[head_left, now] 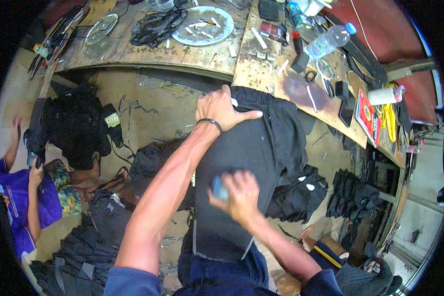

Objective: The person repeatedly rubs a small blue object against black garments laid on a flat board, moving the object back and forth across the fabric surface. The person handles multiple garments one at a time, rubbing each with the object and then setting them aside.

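A black pair of trousers (232, 153) is stretched over a flat board (248, 248) whose pale edge shows at the near end, over my lap. My left hand (219, 111) holds the far end near the gathered waistband, its thumb spread out and its fingers bent around the edge. A small white piece (234, 102) lies against those fingers. In my right hand (239, 192) is a small blue-grey block (219, 189), pressed on or just above the cloth. Motion blurs that hand, and the block's underside is hidden.
A wooden bench (261, 69) beyond carries a round plate (226, 20) with white sticks, a plastic bottle (325, 42) and a white mug (382, 95). Dark garments (301, 195) are heaped on the floor. At left a person in a purple shirt (39, 192) works on dark cloth.
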Available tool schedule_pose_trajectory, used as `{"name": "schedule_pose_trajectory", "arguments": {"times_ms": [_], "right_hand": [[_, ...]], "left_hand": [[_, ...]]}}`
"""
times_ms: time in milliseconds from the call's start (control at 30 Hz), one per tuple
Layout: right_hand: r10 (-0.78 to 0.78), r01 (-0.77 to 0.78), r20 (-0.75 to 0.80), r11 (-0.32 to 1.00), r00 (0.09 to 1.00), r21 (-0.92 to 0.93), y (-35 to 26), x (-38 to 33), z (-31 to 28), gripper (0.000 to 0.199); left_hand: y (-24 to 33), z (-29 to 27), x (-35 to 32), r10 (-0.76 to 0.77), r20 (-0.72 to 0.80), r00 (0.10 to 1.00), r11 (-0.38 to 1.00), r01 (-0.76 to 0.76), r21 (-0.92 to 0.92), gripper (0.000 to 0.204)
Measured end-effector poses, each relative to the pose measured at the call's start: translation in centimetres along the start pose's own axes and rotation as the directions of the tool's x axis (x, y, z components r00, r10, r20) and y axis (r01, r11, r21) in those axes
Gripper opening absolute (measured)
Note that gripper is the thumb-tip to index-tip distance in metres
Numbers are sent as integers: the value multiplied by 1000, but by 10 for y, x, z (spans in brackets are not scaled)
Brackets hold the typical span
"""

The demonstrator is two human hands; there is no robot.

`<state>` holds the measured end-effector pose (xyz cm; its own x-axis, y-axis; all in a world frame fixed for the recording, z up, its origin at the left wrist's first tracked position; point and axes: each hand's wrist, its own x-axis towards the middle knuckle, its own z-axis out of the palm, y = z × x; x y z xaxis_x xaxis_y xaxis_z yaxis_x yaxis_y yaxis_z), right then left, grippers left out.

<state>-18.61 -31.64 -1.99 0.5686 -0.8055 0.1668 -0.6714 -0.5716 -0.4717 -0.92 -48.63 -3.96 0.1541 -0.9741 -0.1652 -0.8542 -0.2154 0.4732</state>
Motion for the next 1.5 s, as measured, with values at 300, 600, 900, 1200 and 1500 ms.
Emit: {"name": "schedule_pose_trajectory", "arguments": {"times_ms": [300,600,900,1200,1500], "right_hand": [[66,-76,-121,994,990,-82,6,8,-18,46],[122,-132,-173,990,977,-49,22,10,-37,43],[37,-37,-89,999,995,-3,-15,1,-3,42],[554,-433,-236,801,799,414,60,-9,-65,73],[397,-543,380,697,836,468,107,-139,-25,56]], "left_hand": [[6,-3,2,-67,39,997,995,64,72,122],[4,0,1,-53,35,998,995,49,92,124],[-2,6,-4,-44,9,999,999,44,23,122],[-36,15,-36,175,-703,690,873,-439,-213,97],[-70,71,-339,-86,130,988,523,156,-838,68]]}}
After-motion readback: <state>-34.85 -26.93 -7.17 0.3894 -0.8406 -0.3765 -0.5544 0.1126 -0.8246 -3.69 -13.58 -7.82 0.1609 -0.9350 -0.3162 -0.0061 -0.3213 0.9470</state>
